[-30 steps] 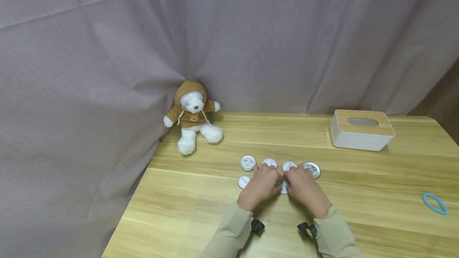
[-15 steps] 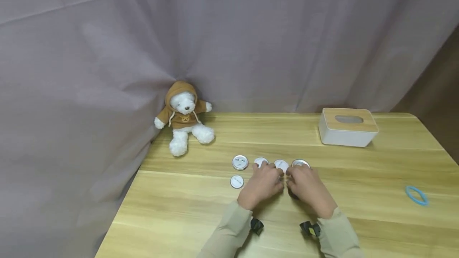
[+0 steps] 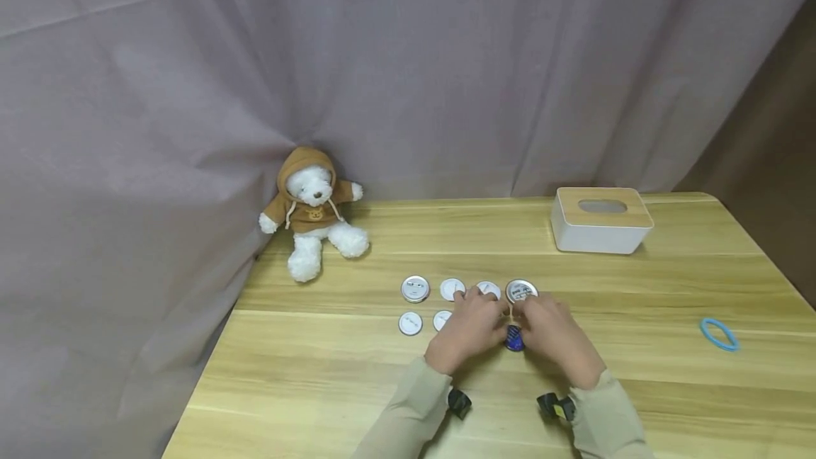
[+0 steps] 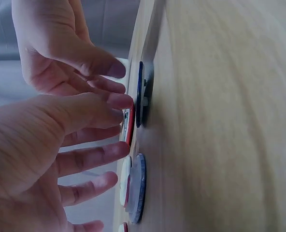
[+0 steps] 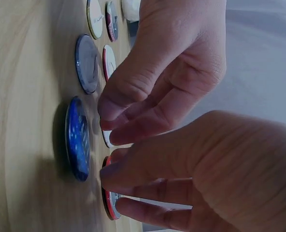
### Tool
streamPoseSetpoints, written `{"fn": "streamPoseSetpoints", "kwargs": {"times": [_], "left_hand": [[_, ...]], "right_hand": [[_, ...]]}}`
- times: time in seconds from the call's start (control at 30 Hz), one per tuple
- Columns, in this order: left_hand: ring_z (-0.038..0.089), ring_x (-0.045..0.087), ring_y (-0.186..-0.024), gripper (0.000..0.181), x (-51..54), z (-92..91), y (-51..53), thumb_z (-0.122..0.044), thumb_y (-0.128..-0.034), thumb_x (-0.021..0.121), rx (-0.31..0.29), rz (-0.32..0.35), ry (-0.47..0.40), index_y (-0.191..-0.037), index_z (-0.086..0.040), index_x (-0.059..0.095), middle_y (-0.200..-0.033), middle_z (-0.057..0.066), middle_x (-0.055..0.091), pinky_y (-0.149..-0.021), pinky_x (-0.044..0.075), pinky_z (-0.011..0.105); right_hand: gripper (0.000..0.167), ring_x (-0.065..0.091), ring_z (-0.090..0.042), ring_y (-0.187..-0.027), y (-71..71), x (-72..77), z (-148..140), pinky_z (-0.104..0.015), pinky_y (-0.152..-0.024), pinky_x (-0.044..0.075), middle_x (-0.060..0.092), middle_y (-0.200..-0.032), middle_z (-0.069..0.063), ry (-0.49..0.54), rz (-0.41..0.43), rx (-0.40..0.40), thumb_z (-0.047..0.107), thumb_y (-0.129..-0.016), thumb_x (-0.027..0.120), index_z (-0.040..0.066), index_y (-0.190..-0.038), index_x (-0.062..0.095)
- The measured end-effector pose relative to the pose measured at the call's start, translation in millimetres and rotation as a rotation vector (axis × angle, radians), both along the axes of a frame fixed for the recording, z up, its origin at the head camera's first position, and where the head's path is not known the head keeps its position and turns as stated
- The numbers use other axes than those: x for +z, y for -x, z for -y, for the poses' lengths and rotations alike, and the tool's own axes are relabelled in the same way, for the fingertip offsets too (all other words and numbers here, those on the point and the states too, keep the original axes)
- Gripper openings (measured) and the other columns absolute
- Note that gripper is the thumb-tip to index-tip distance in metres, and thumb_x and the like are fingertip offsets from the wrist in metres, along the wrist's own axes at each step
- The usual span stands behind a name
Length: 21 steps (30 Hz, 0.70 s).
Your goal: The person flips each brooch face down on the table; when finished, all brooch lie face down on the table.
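A round button badge with a glossy blue face (image 3: 514,338) is between my two hands, blue side up, tilted with one edge off the table. Its pin side (image 4: 145,99) shows underneath in the left wrist view. My left hand (image 3: 470,328) hovers just left of it, over the pin-back badges, fingers bent loosely. On the other side, my right hand (image 3: 551,331) is held with thumb and fingers apart. In the right wrist view the blue badge (image 5: 78,140) appears clear of both hands' fingertips. A grey-backed badge (image 5: 87,63) lies beside it, hidden under my left hand in the head view.
Several white-backed badges lie in two rows, among them a back-left badge (image 3: 415,289), a front-left badge (image 3: 410,323) and a back-right badge (image 3: 521,291). A plush bear (image 3: 312,211) sits behind left. A tissue box (image 3: 602,222) and blue ring (image 3: 719,335) are to the right.
The badge between my hands showed its white back one second ago; now its blue face is up. My hands have parted slightly around it. The whole head view has shifted, moving objects leftward.
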<state>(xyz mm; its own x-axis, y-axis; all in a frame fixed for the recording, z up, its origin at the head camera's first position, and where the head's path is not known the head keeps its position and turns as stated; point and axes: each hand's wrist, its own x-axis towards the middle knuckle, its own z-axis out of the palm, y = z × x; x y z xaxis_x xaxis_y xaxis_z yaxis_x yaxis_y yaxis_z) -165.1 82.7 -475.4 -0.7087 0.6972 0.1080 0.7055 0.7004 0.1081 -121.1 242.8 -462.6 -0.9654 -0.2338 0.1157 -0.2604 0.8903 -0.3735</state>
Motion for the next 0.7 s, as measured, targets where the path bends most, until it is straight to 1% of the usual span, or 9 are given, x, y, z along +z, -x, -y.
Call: {"fn": "streamPoseSetpoints", "kwargs": {"times": [0.07,0.17,0.27,0.37,0.47,0.57,0.7], "left_hand": [[0.016,0.055,-0.093,0.021,-0.7,-0.2,0.1,-0.034,-0.0866,0.075,-0.007,0.007,0.001,-0.106,-0.025,0.075,-0.099,-0.010,0.068,-0.076,0.035,0.033],[0.016,0.054,-0.094,0.024,-0.8,-0.2,0.1,-0.031,-0.0824,0.078,-0.014,0.016,0.006,-0.106,-0.026,0.074,-0.095,-0.011,0.064,-0.078,0.036,0.034],[0.015,0.052,-0.093,0.025,-1.7,-0.1,-0.5,-0.028,-0.0781,0.081,-0.020,0.027,0.016,-0.103,-0.026,0.074,-0.091,-0.012,0.061,-0.080,0.036,0.035],[0.014,0.050,-0.090,0.024,-1.9,0.2,-1.1,-0.026,-0.0739,0.083,-0.046,0.043,0.017,-0.096,-0.027,0.072,-0.091,-0.014,0.061,-0.081,0.035,0.036],[0.013,0.048,-0.087,0.021,-1.6,0.2,-1.8,-0.028,-0.0717,0.084,-0.077,0.050,0.018,-0.088,-0.027,0.071,-0.090,-0.015,0.061,-0.079,0.035,0.035],[0.012,0.048,-0.086,0.020,-1.4,-0.2,-2.8,-0.030,-0.0714,0.086,-0.086,0.058,0.032,-0.085,-0.028,0.071,-0.087,-0.015,0.060,-0.081,0.036,0.036],[0.011,0.049,-0.088,0.021,-2.1,0.0,-2.7,-0.031,-0.0710,0.087,-0.083,0.070,0.046,-0.087,-0.029,0.073,-0.085,-0.016,0.059,-0.086,0.038,0.039]], "right_hand": [[0.020,0.050,-0.025,-0.071,0.1,-0.7,-0.3,-0.047,-0.065,0.043,0.054,-0.072,-0.001,-0.006,0.029,0.007,-0.004,-0.068,0.074,0.010,-0.074,0.062],[0.024,0.049,-0.025,-0.074,-0.3,-1.2,-0.5,-0.047,-0.066,0.043,0.052,-0.075,-0.002,-0.007,0.056,0.010,-0.006,-0.063,0.073,0.009,-0.077,0.062],[0.028,0.050,-0.026,-0.077,-1.4,-2.1,-1.0,-0.047,-0.066,0.045,0.055,-0.077,-0.002,0.005,0.069,0.012,-0.008,-0.058,0.074,0.008,-0.081,0.065],[0.031,0.052,-0.027,-0.079,-2.2,-1.5,-0.5,-0.051,-0.069,0.046,0.057,-0.079,-0.003,0.020,0.102,0.010,-0.007,-0.055,0.075,0.007,-0.082,0.067],[0.032,0.054,-0.027,-0.082,-1.9,-1.1,0.5,-0.055,-0.073,0.047,0.059,-0.082,-0.003,0.030,0.143,0.007,-0.005,-0.055,0.078,0.007,-0.082,0.067],[0.032,0.055,-0.026,-0.083,-1.9,-1.4,1.4,-0.055,-0.077,0.047,0.061,-0.085,-0.004,0.039,0.164,0.002,-0.004,-0.055,0.080,0.005,-0.083,0.067],[0.033,0.058,-0.026,-0.082,-1.7,-3.1,0.9,-0.053,-0.077,0.049,0.064,-0.085,-0.005,0.049,0.150,0.017,-0.007,-0.054,0.080,0.005,-0.083,0.069]]}}
